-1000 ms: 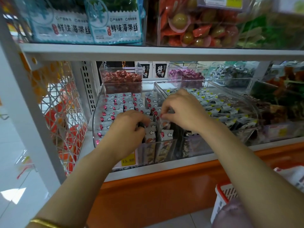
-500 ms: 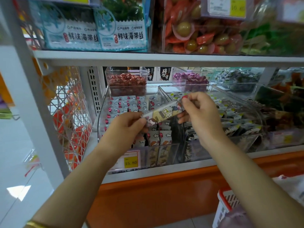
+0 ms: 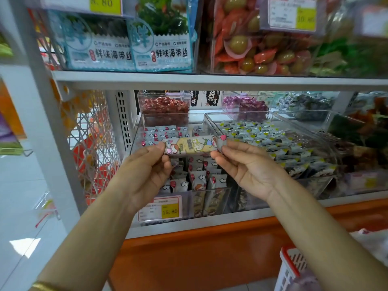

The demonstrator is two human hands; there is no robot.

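A long snack packet (image 3: 192,146) with cartoon figures and a yellow middle is held level in front of the shelf, above the clear bin (image 3: 210,198) it shares its design with. My left hand (image 3: 144,166) pinches its left end between thumb and fingers. My right hand (image 3: 245,164) pinches its right end, palm turned toward me. Several like packets stand upright in rows inside the bin below.
A second clear bin (image 3: 315,177) of blue-and-yellow packets sits to the right. A price label (image 3: 160,207) reading 15.80 hangs on the bin front. The upper shelf (image 3: 210,80) carries seaweed packs and olive snacks. A red-rimmed white basket (image 3: 290,271) stands at lower right.
Both hands were down in the bin among the packets; they lifted one packet out, raised it and turned it level, facing me.
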